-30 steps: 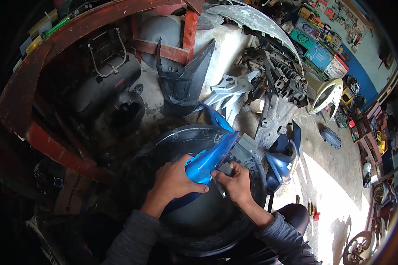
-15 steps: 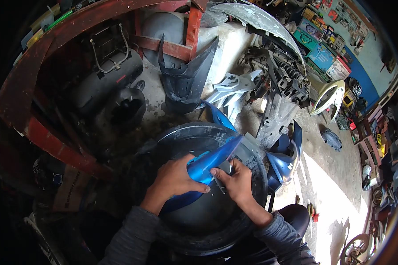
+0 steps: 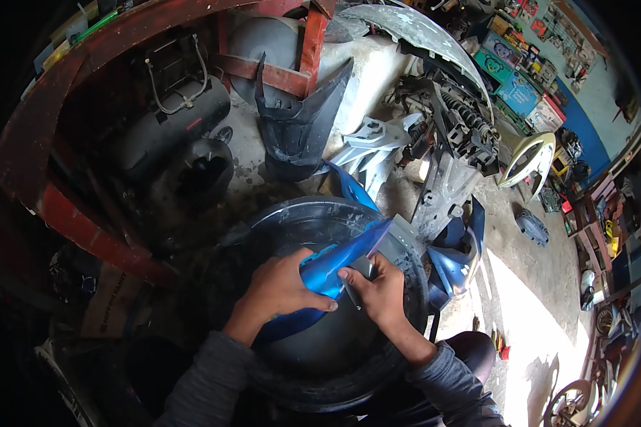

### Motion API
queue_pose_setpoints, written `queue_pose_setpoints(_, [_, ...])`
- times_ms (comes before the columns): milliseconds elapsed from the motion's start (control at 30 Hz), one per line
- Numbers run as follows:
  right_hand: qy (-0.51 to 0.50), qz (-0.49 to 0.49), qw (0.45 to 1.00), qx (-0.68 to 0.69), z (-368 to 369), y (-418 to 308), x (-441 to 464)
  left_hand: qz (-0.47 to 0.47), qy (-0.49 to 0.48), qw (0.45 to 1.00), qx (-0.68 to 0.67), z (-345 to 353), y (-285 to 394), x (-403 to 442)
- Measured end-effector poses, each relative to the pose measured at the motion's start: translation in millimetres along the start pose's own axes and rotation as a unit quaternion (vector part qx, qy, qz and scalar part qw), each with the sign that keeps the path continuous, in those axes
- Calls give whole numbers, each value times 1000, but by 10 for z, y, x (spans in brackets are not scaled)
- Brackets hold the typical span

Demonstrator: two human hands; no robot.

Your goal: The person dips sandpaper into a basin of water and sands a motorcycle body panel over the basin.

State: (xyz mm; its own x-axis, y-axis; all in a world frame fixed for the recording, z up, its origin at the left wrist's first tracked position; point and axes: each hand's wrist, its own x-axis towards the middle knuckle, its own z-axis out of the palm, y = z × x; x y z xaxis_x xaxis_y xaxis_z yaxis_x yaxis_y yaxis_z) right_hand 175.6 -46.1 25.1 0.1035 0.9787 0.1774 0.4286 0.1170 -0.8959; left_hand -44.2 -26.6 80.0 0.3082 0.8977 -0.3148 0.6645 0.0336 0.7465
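Note:
A glossy blue motorcycle fairing panel (image 3: 327, 274) slants over a round black basin (image 3: 292, 212), its pointed end up and to the right. My left hand (image 3: 279, 286) is closed round the panel's middle, thumb lying along the near face. Between thumb and fingers my right hand (image 3: 379, 288) pinches a small flat grey sheet, like sandpaper (image 3: 360, 271), against the panel's right edge. The fingers behind that sheet are partly hidden. Dark, wet-looking surface shows inside the basin below the panel.
Behind the basin lie another blue panel (image 3: 355, 188), silver fairing pieces (image 3: 377, 139) and a black mudguard-like part (image 3: 292, 128). A further blue panel (image 3: 454, 260) rests at the basin's right. A red metal frame (image 3: 85, 231) and a black tank (image 3: 167, 117) stand left.
The grey sheet in my right hand has tilted and shifted slightly up along the panel's edge. My left hand keeps its hold with hardly any movement.

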Motion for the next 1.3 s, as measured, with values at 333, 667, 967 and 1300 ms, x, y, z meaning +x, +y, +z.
queue_pose_setpoints(333, [15,16,999,25,-33,-265,-57,1,55,998,-21,-76,25,-12])
queue_pose_setpoints(667, [30,49,998,5,-33,-170,90,10,30,999,-3,-72,49,-14])
queue_pose_setpoints(967, [-151,-154,962,-165,-396,-390,66,16,79,997,2,-123,29,-64])
queue_pose_setpoints(1300, [-195,-284,899,-272,-344,-383,-41,18,100,995,-22,-196,-25,-56])
